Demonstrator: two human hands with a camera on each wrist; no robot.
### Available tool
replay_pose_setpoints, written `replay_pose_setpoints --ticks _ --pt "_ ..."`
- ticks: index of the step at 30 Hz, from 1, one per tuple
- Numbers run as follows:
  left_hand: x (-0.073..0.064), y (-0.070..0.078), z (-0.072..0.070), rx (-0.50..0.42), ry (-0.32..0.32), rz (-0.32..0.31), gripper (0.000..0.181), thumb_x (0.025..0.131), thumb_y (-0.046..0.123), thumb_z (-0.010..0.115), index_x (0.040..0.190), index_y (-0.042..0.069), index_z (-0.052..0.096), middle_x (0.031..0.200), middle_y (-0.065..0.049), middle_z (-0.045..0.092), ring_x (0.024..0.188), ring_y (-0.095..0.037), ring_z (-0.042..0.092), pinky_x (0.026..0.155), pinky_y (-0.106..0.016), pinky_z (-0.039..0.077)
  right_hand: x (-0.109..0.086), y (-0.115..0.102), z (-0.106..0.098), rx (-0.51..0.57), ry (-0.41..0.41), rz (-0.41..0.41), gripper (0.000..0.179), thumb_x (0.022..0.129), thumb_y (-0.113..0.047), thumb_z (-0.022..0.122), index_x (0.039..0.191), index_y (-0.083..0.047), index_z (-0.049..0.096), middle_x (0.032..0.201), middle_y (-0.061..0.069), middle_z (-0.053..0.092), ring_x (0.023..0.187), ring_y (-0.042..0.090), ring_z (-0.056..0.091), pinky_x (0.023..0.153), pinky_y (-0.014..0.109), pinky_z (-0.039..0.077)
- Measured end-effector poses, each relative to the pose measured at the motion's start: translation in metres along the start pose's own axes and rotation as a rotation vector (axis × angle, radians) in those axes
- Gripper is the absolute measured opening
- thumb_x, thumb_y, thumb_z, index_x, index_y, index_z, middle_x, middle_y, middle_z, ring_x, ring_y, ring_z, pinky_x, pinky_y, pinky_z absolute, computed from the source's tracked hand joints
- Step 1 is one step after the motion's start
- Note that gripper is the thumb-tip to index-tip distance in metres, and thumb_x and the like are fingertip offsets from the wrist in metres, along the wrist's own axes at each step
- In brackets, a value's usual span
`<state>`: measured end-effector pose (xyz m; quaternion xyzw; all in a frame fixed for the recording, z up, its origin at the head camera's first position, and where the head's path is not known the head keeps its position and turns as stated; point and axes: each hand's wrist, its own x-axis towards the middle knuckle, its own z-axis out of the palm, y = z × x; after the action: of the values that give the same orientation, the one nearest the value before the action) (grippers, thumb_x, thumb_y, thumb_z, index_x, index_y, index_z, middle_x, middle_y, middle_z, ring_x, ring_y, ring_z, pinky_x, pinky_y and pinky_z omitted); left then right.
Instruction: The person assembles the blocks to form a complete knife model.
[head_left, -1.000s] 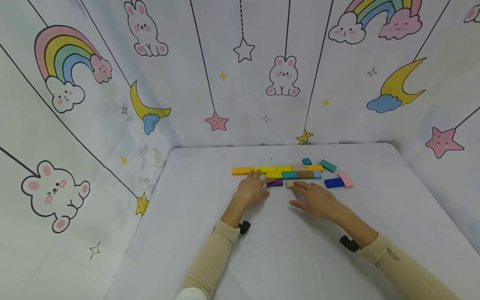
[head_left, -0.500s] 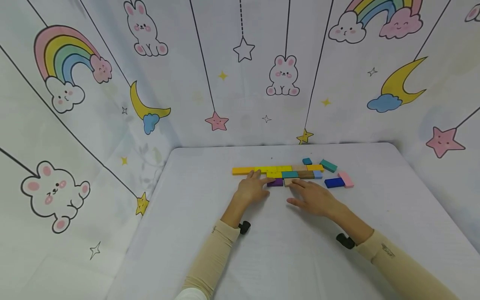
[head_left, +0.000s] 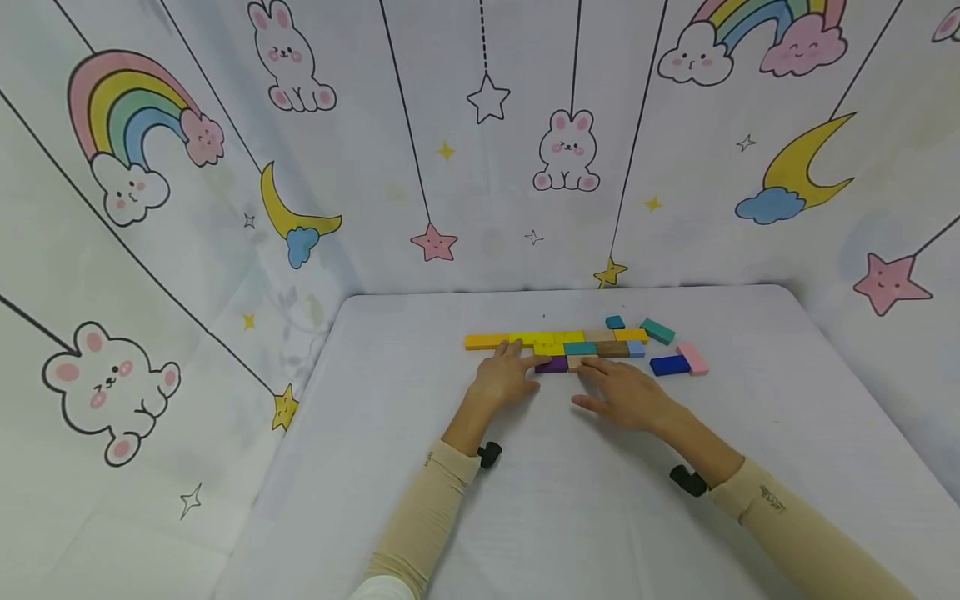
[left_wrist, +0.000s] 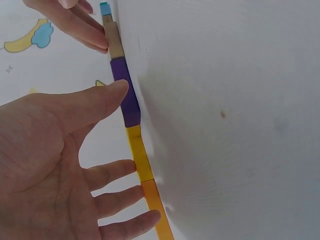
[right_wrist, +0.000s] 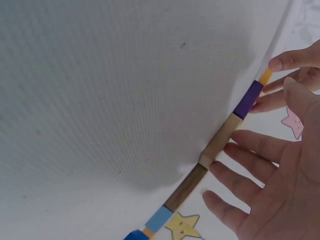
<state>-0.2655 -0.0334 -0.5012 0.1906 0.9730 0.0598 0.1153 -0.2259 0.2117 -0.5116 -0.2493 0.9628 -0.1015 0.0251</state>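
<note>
My left hand [head_left: 501, 381] lies with fingers spread over the left part of the block rows. Its index fingertip touches the purple block [head_left: 552, 365], while the other fingertips reach the yellow blocks [head_left: 546, 338] and the orange block [left_wrist: 158, 212]. On the right, my right hand [head_left: 630, 396] has its fingers extended, fingertips on a tan wooden block [right_wrist: 220, 140]. That tan block sits end to end with the purple one, forming the front row. Behind it, a teal block [head_left: 579, 348], a brown block [head_left: 612, 350] and a light blue block [head_left: 636, 350] continue the middle row.
Loose blocks lie right of the rows: a small blue block [head_left: 615, 322], a teal-green block [head_left: 657, 332], a pink block [head_left: 693, 359] and a dark blue block [head_left: 670, 365]. A white cloth covers the table [head_left: 555, 517]; a patterned curtain [head_left: 495, 200] stands behind it.
My right hand has slid the tan block left, closing the gap to the purple block. The left hand has stayed in place.
</note>
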Motion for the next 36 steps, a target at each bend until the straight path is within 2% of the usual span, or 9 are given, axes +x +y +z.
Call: replay_pose_setpoints --ticks 21,28,33,36 --pt "0.002 0.002 0.003 0.014 0.011 0.005 0.055 0.103 0.045 0.064 0.155 0.046 0.047 0.171 -0.011 0.027 0.158 -0.036 0.022 0.117 -0.057 0.041 -0.003 -0.002 -0.005 0.036 -0.007 0.007 0.072 0.101 -0.052 0.065 0.152 -0.004 0.052 0.159 0.021 0.046 0.14 0.045 0.05 0.113 0.062 0.042" --pt "0.002 0.001 0.002 -0.011 0.009 0.003 0.054 0.103 0.043 0.064 0.155 0.045 0.048 0.171 -0.011 0.027 0.158 -0.037 0.022 0.117 -0.058 0.04 -0.01 0.009 -0.012 0.023 0.017 0.052 0.07 0.101 -0.052 0.065 0.151 -0.005 0.053 0.158 0.021 0.047 0.141 0.046 0.049 0.113 0.064 0.041" --pt "0.002 0.0 0.003 -0.02 0.007 0.006 0.054 0.103 0.042 0.063 0.155 0.045 0.049 0.171 -0.012 0.027 0.158 -0.037 0.022 0.117 -0.059 0.04 -0.02 0.018 -0.015 -0.004 0.03 0.081 0.071 0.103 -0.05 0.062 0.153 -0.002 0.049 0.157 0.023 0.047 0.143 0.047 0.045 0.118 0.068 0.031" --pt "0.002 0.0 0.002 -0.031 0.002 0.007 0.054 0.104 0.041 0.064 0.155 0.044 0.049 0.171 -0.012 0.027 0.158 -0.037 0.021 0.118 -0.059 0.039 -0.028 0.025 -0.015 -0.005 0.044 0.112 0.069 0.104 -0.048 0.06 0.153 -0.001 0.049 0.156 0.025 0.048 0.143 0.047 0.046 0.118 0.068 0.03"
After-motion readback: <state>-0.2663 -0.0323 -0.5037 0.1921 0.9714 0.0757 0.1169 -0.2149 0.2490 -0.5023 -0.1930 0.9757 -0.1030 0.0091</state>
